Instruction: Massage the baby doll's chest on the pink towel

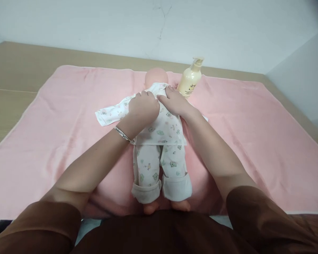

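Observation:
A baby doll (157, 76) lies on a pink cloth with its head at the far end and its feet towards me. It wears a white shirt (161, 132) printed with small bears and white trousers (173, 164) with rolled-up cuffs. My left hand (144, 107), with a silver bangle at the wrist, is closed on the shirt's upper part, its fingertips hidden beneath. Close to the collar, my right hand (175, 100) has its thumb and fingers bent on the shirt cloth. One sleeve (110, 114) stretches out to the left; the other is mostly hidden behind my right arm.
A cream pump bottle (190, 79) stands just right of the doll's head. The pink cloth (254, 134) covers much of the wooden table (23, 67) and has some creases. A pale wall (108, 31) rises behind the table's far edge.

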Available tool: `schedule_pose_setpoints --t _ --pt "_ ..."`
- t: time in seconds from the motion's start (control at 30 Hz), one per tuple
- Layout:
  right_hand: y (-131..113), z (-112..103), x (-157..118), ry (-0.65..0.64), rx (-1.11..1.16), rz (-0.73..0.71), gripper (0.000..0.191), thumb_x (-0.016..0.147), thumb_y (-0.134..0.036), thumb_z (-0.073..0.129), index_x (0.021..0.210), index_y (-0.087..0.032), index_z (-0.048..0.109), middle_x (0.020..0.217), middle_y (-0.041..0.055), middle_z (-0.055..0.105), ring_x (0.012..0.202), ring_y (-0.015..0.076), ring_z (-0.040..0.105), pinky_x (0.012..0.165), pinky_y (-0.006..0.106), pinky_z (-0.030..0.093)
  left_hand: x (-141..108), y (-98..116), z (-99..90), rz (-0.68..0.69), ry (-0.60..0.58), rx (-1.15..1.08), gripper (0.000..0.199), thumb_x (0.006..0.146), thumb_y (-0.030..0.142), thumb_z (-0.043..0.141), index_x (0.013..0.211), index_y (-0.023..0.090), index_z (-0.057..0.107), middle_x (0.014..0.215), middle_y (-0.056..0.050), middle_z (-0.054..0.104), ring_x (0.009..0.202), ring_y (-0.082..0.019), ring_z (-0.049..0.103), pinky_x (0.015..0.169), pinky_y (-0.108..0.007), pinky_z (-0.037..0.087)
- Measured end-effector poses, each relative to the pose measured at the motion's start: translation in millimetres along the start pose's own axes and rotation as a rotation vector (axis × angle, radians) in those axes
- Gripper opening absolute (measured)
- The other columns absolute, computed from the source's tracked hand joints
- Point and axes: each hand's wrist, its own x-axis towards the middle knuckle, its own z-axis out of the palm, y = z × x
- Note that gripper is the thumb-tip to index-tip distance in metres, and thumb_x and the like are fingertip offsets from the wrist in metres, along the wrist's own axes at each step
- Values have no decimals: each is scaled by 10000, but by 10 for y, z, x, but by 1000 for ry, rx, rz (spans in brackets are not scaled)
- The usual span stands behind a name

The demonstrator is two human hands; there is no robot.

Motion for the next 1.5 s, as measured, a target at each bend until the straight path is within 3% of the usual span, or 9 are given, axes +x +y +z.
schedule_pose_setpoints --t 0.13,0.23,0.43,0.57,0.83,1.03,1.23,1.37,1.5 --pt "-113 -27 -73 -34 -38 66 667 1104 -409 334 1593 32 439 1698 263 419 1608 435 377 1335 575 319 110 -80 55 9 -8 -126 514 1051 298 282 1345 48 622 1387 -248 667 1370 -356 617 1141 -474 551" --pt "-226 -39 -151 -24 -74 54 637 1120 -378 302 1608 13 421 1694 247 433 1594 437 395 1324 594 324 317 -248 173 28 19 -264 540 1026 331 256 1248 59 667 1325 -250 704 1259 -358 669 1112 -505 551" --pt "-455 19 -342 32 -167 24 578 1092 -236 327 1566 76 439 1658 298 454 1576 452 415 1324 580 333 520 -409 336 -3 68 -461 482 964 395 307 1121 125 674 1228 -201 745 1112 -328 684 1035 -502 556" --pt "-493 -10 -369 16 -158 5 580 1072 -208 370 1568 85 441 1662 316 440 1588 445 409 1331 558 343 493 -376 338 -10 87 -450 468 967 395 298 1085 134 668 1210 -206 742 1105 -339 681 1017 -512 554" --pt "-305 -38 -145 -7 -45 58 578 1092 -284 366 1562 36 469 1674 290 438 1611 427 385 1312 567 363 477 -335 336 -1 120 -370 488 995 365 288 1123 115 687 1249 -227 733 1189 -365 682 1086 -524 544" --pt "-225 -59 -99 1 35 81 577 1073 -325 345 1503 11 533 1565 289 557 1472 434 542 1229 575 443 296 -173 238 -20 86 -220 552 1044 326 267 1356 47 627 1408 -260 668 1371 -361 618 1259 -523 454" --pt "-190 -56 -91 26 -16 82 520 1081 -316 316 1389 -20 612 1403 263 673 1298 418 654 1128 556 518 43 33 185 38 114 -46 615 1051 267 280 1540 -67 447 1634 -339 458 1566 -409 456 1318 -542 385" --pt "-319 -4 -186 93 -139 49 505 1091 -241 266 1396 -10 595 1370 260 691 1326 404 640 1162 528 484 192 -118 151 58 32 -140 551 1026 266 270 1371 8 613 1422 -289 653 1383 -390 618 1184 -520 511" --pt "-484 25 -330 93 -202 10 500 1059 -195 305 1438 18 553 1436 284 637 1392 422 582 1211 542 433 435 -356 208 25 31 -303 506 1008 307 257 1198 130 692 1271 -207 748 1170 -338 699 1028 -475 561"
